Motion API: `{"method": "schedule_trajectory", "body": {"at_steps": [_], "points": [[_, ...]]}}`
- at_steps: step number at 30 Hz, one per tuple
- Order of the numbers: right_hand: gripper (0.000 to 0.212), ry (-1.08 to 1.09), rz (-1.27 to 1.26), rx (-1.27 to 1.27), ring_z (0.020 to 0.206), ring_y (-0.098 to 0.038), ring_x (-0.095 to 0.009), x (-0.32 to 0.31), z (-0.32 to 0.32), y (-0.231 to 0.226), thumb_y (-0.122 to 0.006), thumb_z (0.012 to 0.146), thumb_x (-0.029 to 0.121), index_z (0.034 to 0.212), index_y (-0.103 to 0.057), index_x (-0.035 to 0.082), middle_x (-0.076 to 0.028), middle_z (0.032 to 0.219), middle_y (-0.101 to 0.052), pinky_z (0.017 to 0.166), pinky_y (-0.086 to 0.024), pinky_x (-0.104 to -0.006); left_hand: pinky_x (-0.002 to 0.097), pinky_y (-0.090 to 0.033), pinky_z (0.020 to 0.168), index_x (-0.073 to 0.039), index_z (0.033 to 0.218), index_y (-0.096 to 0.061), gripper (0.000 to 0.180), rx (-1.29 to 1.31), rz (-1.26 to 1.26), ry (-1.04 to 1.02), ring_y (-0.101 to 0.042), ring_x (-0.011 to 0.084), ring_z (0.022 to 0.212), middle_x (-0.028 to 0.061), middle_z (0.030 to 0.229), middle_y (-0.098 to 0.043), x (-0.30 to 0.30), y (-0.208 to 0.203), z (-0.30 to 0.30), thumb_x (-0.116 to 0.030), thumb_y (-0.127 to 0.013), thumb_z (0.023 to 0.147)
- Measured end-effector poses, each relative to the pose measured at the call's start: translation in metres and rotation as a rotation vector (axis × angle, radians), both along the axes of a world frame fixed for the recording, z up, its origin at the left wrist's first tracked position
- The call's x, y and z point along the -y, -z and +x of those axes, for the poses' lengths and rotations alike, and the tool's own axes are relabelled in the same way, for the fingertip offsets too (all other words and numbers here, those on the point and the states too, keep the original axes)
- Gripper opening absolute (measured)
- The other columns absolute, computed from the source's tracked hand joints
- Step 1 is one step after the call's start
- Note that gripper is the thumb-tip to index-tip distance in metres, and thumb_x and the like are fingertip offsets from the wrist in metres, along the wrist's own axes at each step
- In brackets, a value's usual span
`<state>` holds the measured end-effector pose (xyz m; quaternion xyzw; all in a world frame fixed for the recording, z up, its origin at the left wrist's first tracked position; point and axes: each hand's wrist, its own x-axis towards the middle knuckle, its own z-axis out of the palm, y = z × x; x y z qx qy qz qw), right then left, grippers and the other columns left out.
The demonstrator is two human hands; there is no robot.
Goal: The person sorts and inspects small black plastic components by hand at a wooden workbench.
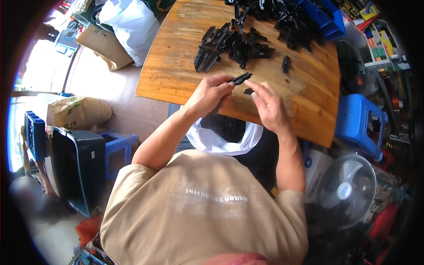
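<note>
My left hand (pixel 211 95) is closed round a slim black plastic part (pixel 241 79), holding it tilted above the near edge of the wooden table. Close by its far end is my right hand (pixel 269 105), index finger stretched toward the part and thumb apart from it; whether the fingertip touches cannot be told. A small dark piece (pixel 248 91) shows beside the right thumb, and I cannot make out whether it lies on the table. Below my hands a white bag (pixel 207 143) hangs open in my lap with dark contents. Several similar black parts (pixel 216 44) lie heaped farther back.
The wooden table (pixel 172 66) carries a larger black pile (pixel 296 22), a lone black part (pixel 285 64) and a blue bin (pixel 324 20). A blue stool (pixel 360 126) and a fan (pixel 346 190) stand right. At left are sacks (pixel 79 112) and a dark tub (pixel 77 168).
</note>
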<state>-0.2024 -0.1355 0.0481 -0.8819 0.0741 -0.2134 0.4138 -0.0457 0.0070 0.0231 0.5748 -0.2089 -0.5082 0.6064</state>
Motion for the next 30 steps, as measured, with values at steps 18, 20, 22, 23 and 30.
{"method": "schedule_trajectory", "body": {"at_steps": [18, 20, 22, 23, 30], "points": [[0.033, 0.123, 0.163, 0.041, 0.066, -0.065, -0.019, -0.021, -0.029, 0.004, -0.079, 0.082, 0.016, 0.101, -0.055, 0.003, -0.01, 0.075, -0.064, 0.061, -0.051, -0.0305, 0.0402, -0.051, 0.072, -0.001, 0.108, -0.06, 0.027, 0.878, -0.355, 0.133, -0.063, 0.0381, 0.083, 0.0178, 0.091, -0.064, -0.018, -0.009, -0.035, -0.021, -0.067, 0.091], [0.032, 0.066, 0.169, -0.032, 0.069, -0.065, -0.018, -0.021, -0.035, 0.003, -0.079, 0.083, 0.022, 0.097, -0.057, 0.002, -0.011, 0.076, -0.065, 0.062, -0.051, -0.0317, 0.0405, -0.051, 0.07, -0.001, 0.106, -0.06, 0.027, 0.894, -0.353, 0.154, -0.063, 0.038, 0.081, 0.0172, 0.09, -0.064, -0.02, -0.01, -0.036, -0.022, -0.068, 0.091], [0.031, 0.075, 0.205, -0.041, 0.069, -0.066, -0.018, -0.024, -0.038, -0.001, -0.079, 0.083, 0.022, 0.096, -0.058, 0.002, -0.011, 0.076, -0.065, 0.062, -0.051, -0.032, 0.0408, -0.051, 0.07, -0.002, 0.104, -0.061, 0.027, 0.923, -0.396, 0.175, -0.063, 0.0381, 0.08, 0.0167, 0.088, -0.064, -0.02, -0.01, -0.036, -0.023, -0.069, 0.09], [0.031, 0.08, 0.238, -0.049, 0.069, -0.066, -0.018, -0.025, -0.038, -0.002, -0.08, 0.082, 0.021, 0.095, -0.059, 0.002, -0.012, 0.077, -0.065, 0.063, -0.051, -0.0323, 0.0408, -0.051, 0.07, -0.002, 0.104, -0.061, 0.027, 0.92, -0.394, 0.177, -0.063, 0.0381, 0.08, 0.0167, 0.088, -0.064, -0.021, -0.006, -0.035, -0.023, -0.069, 0.09], [0.027, 0.089, 0.291, -0.054, 0.068, -0.066, -0.018, -0.031, -0.039, 0.002, -0.079, 0.083, 0.018, 0.093, -0.06, 0.001, -0.011, 0.076, -0.066, 0.062, -0.051, -0.0322, 0.0406, -0.051, 0.072, -0.002, 0.112, -0.061, 0.031, 0.874, -0.455, 0.188, -0.064, 0.037, 0.081, 0.0161, 0.092, -0.065, -0.019, 0.013, -0.033, -0.025, -0.066, 0.091]]}}
